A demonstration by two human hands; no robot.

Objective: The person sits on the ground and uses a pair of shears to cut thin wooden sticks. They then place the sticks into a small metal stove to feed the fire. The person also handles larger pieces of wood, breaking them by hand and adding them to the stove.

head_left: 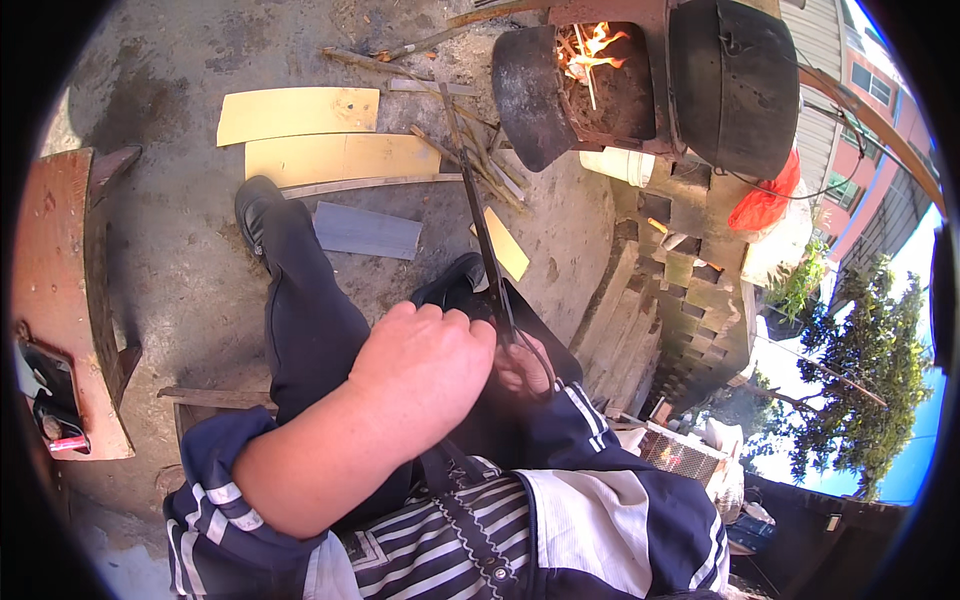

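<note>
Long dark metal fire tongs [480,215] slant away from my lap, with their tips over the sticks on the ground. My right hand [524,368] is closed round the handle end, where a curved handle loop bends beside it. My left hand [425,350] is closed in a fist against the left side of the tongs; its fingers curl out of sight, so what they hold is hidden. Ahead of the tongs, thin sticks [485,165] lie in a loose heap. Past them, flames [592,52] burn inside the open mouth of a rusty stove [660,85].
Yellow boards [310,108] and a grey board [367,231] lie on the concrete near my feet; a smaller yellow piece [507,245] lies right of the tongs. A wooden bench [70,300] stands at left. On the right are planks [615,310], a block wall [700,290] and a red bag [768,195].
</note>
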